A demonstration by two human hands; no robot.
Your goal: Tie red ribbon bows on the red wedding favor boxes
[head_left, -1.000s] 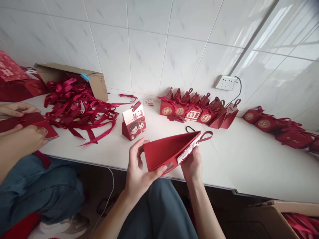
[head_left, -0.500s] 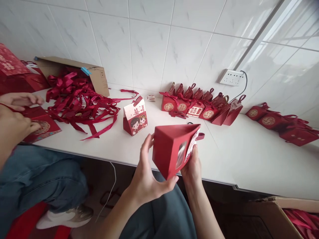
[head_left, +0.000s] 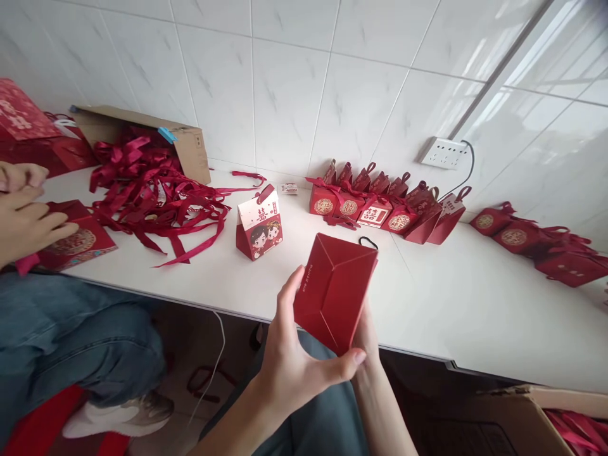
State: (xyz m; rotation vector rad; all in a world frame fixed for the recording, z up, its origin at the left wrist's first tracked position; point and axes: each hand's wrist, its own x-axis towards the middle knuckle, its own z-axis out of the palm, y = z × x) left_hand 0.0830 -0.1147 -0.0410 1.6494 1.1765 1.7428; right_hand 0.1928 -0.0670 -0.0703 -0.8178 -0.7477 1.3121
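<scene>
I hold a red paper gift box (head_left: pixel 336 288) over the front edge of the white table (head_left: pixel 456 304), its folded bottom turned toward me. My left hand (head_left: pixel 297 354) grips it from the left and below, thumb pressed on its lower corner. My right hand (head_left: pixel 367 332) is mostly hidden behind the box and supports it from the right side. A finished box with a cartoon couple (head_left: pixel 259 227) stands on the table just beyond.
A row of finished red boxes (head_left: pixel 380 209) lines the wall, more lie at far right (head_left: pixel 541 244). A heap of red ribbons (head_left: pixel 152 196) spills from a cardboard box (head_left: pixel 142 136). Another person's hands (head_left: pixel 26 212) work a red box at left. A carton (head_left: pixel 541 415) sits bottom right.
The box went from a flat, opened-out shape to a formed box and turned so its bottom faces me. My left thumb moved under its lower corner. The other person's hands shifted slightly.
</scene>
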